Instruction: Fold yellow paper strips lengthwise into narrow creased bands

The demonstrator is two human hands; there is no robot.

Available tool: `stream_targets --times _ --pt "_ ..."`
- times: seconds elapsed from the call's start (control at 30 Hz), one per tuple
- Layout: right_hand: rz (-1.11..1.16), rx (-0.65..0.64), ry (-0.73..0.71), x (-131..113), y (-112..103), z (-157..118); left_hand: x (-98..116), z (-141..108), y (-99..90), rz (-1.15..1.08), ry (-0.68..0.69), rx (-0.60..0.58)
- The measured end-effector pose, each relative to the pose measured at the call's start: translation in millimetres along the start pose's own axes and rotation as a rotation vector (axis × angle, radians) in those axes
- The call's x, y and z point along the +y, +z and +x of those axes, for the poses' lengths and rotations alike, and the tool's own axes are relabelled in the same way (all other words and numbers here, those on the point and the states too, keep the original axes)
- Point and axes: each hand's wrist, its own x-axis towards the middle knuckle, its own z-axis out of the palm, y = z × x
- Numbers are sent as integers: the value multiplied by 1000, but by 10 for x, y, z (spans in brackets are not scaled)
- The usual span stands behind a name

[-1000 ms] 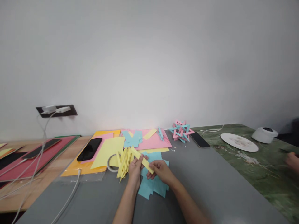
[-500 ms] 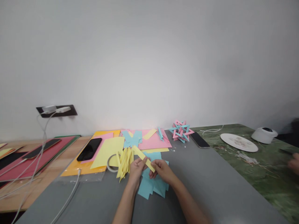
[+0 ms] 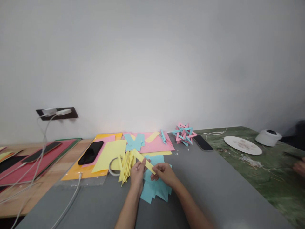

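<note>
A yellow paper strip (image 3: 149, 165) slants between my two hands, its upper end pointing away to the left. My left hand (image 3: 138, 171) is closed on the strip's middle, thumb on top. At the lower right end, my right hand (image 3: 164, 174) pinches the strip. Beneath both hands lie overlapping blue paper pieces (image 3: 156, 190). Just left of my left hand is a bundle of folded yellow strips (image 3: 127, 167), beside a roll of tape (image 3: 111, 166). A pink and blue folded-paper star ball (image 3: 184, 134) sits near the wall.
A black phone (image 3: 91, 153) lies on coloured sheets (image 3: 111, 156) at left, another phone (image 3: 203, 143) beside the star ball. On the green table are a white plate (image 3: 243, 145), a white device (image 3: 268, 138) and thread scraps (image 3: 251, 161). Another person's hand (image 3: 300, 166) shows at far right.
The yellow strip and my left hand have shifted slightly left and up, with the left thumb higher on the strip. My right hand keeps its pinch at the lower end.
</note>
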Motion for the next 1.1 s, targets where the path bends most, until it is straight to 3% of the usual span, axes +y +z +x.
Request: stream_targets --times 0.2,0.4,0.63,0.9,1.0,1.1 --pt "41 62 -40 28 32 20 -25 -25 20 73 -24 -73" --pt "11 34 -2 46 42 3 -13 -4 -15 44 17 -18" --pt "83 61 8 19 65 -10 -24 -19 -16 83 -34 -136" --pt "57 -16 -51 5 108 -24 43 -63 26 108 117 -9" --pt "74 84 -86 71 93 21 162 -140 70 129 318 137" --pt "120 206 -105 146 59 73 363 -127 -69 254 504 265"
